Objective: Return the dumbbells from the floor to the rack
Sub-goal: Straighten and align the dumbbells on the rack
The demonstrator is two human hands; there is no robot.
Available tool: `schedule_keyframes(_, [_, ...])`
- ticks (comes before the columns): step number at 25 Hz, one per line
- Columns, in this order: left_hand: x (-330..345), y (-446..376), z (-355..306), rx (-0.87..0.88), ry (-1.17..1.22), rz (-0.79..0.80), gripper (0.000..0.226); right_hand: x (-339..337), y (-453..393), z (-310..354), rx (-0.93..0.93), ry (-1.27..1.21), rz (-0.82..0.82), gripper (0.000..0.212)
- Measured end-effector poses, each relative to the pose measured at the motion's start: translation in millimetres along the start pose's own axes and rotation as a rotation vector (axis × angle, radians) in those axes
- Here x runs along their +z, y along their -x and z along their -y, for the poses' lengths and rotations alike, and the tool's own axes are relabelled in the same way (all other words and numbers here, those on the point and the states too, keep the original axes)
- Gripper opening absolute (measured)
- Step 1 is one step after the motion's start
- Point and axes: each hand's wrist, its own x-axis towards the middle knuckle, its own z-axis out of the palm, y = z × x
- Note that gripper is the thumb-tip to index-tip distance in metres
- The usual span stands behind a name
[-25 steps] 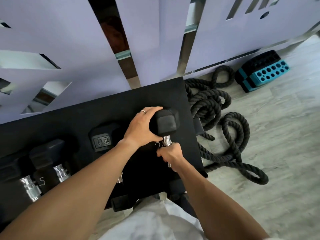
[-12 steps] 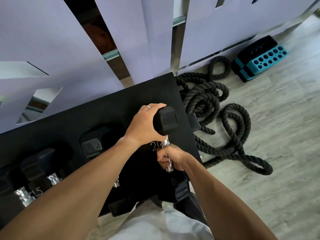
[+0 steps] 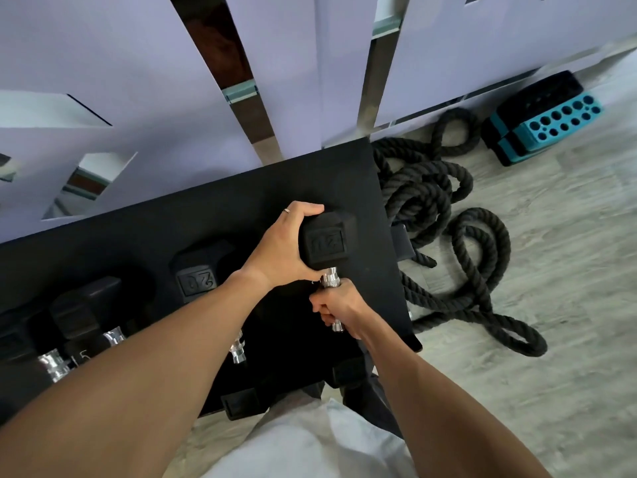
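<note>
Two hands on one item, as I read it from the head view.

Item 1: dumbbell, black hex-head, chrome handle, its far head marked with a number that looks like 20. It sits tilted at the right end of the rack, far head up on the black sloped top, handle running down toward me. I cannot tell whether it is fully seated.

Item 2: left hand. Its grip is closed round the left side of the far head, fingers curled over the top edge, thumb underneath near the handle. A ring shows on one finger.

Item 3: right hand. Its grip is wrapped tight round the chrome handle just below the head; a short piece of handle shows above the fist and another below it.

Item 4: second dumbbell, marked 20, lying in the rack just left of the first.

Item 5: further dumbbells toward the left end of the rack, chrome handles pointing near; a painted 5 shows beside one.

Item 6: thick black rope, coiled loosely on the grey floor right of the rack.

Item 7: teal and black step block, far right, against the wall.
</note>
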Motion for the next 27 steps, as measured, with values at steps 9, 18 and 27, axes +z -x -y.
schedule_keyframes(9, [11.3, 9.0, 8.5, -0.044, 0.079, -0.084, 0.101, -13.5, 2.5, 11.5, 0.036, 0.135, 0.081, 0.033])
schedule_keyframes(18, [-2.7, 12.9, -11.3, -0.178, -0.095, 0.054, 0.114, -6.8, 8.7, -2.0, -0.092, 0.1, -0.162, 0.017])
schedule_keyframes(27, [1.5, 216.7, 35.4, -0.553, 0.131, -0.606, 0.022, 61.1, 66.8, -20.1, -0.791, 0.417, -0.773, 0.02])
